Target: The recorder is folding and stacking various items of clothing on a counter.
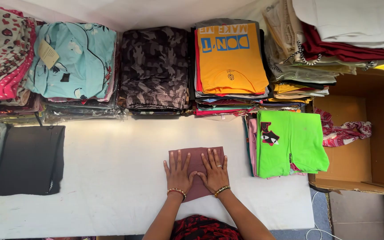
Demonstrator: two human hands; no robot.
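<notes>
A small folded maroon cloth (195,156) lies flat on the white table (112,178) near the front edge. My left hand (178,174) presses flat on its left half with fingers spread. My right hand (215,172) presses flat on its right half, fingers apart, thumbs of both hands nearly touching. Each wrist wears a beaded bracelet, and a ring shows on my right hand. Neither hand grips the cloth.
Stacks of folded clothes line the back: a light blue pile (74,62), a camouflage pile (155,66), an orange-topped pile (230,58). A green garment stack (290,142) lies right, a black folded cloth (30,159) left, an open cardboard box (370,133) far right.
</notes>
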